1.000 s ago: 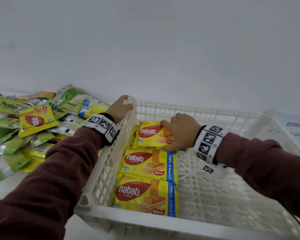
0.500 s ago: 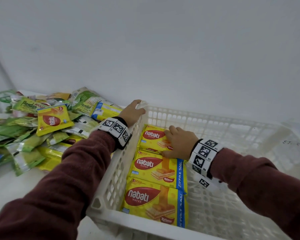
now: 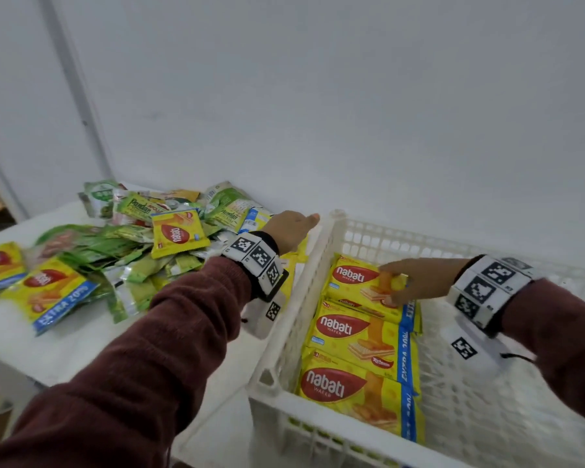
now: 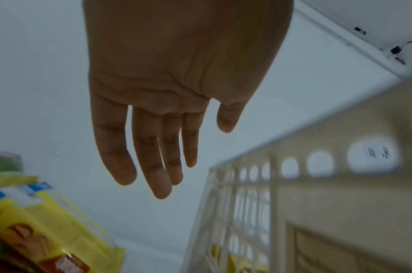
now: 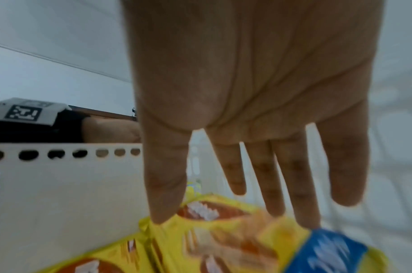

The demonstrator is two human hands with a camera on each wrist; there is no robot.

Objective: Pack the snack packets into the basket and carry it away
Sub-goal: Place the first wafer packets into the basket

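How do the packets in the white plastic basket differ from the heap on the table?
The yellow Nabati wafer packets in the white plastic basket lie flat in a neat row, all yellow. The loose heap of snack packets on the white table is jumbled, mostly green with some yellow. Both include Nabati packets.

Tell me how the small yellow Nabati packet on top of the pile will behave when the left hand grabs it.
The small yellow packet is thin, glossy film, so it will probably flex and feel light. It lies on loose green sachets, so pushing may slide it or shift its neighbours. The left hand, open with straight fingers, should pinch an edge, gently if wafers are inside.
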